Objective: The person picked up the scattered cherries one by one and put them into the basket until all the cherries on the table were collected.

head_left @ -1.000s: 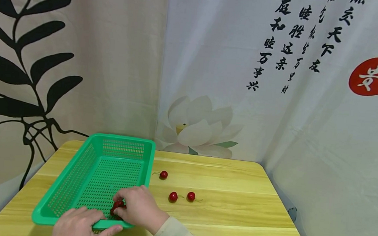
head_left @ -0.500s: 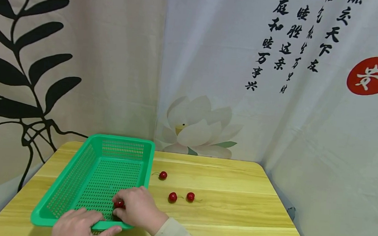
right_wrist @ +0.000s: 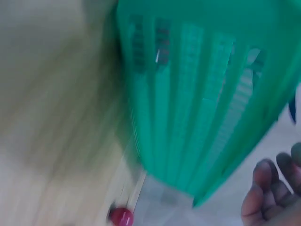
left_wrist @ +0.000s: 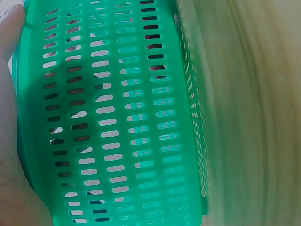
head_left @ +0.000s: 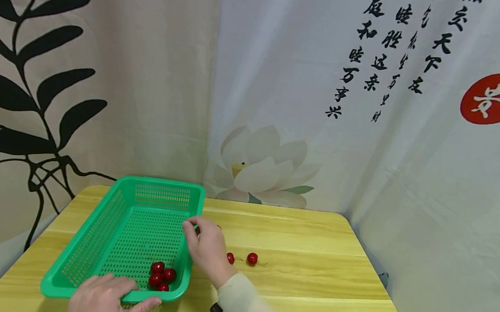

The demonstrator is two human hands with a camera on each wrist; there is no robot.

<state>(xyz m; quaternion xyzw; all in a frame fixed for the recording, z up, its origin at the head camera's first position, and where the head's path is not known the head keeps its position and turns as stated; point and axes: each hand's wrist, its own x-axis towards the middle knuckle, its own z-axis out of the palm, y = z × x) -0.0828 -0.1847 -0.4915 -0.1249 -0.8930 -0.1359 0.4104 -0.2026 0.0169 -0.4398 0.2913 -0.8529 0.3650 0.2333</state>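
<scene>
In the near right corner of the green basket [head_left: 93, 241] there's now a little cluster of cherries [head_left: 159, 275] sitting loose on the mesh floor, touching one another. Half a second ago my right hand [head_left: 207, 250] was still down in that corner, pinching a cherry against the bottom. Now it's let go and swung out over the basket's right wall, fingers loosely spread and holding nothing that I can see. It's reaching toward the far cherry [head_left: 197, 230] on the desk [head_left: 311, 278], which is mostly hidden behind the fingertips, so I can't tell if there's contact yet.

My left hand [head_left: 106, 299] hasn't budged: fingers lie fairly flat over the near rim with the thumb underneath, steadying the basket. The left wrist view shows the palm edge [left_wrist: 11, 155] right against the plastic.

Two more cherries wait on the desk just right of my hand, one [head_left: 230, 258] half hidden by the wrist, the other [head_left: 252, 259] in the open. The right wrist view is motion-blurred, but a cherry [right_wrist: 121, 216] shows beside the basket's wall.

So my read: that drop is done, three are left on the desk, and the far one looks like the next pick.
</scene>
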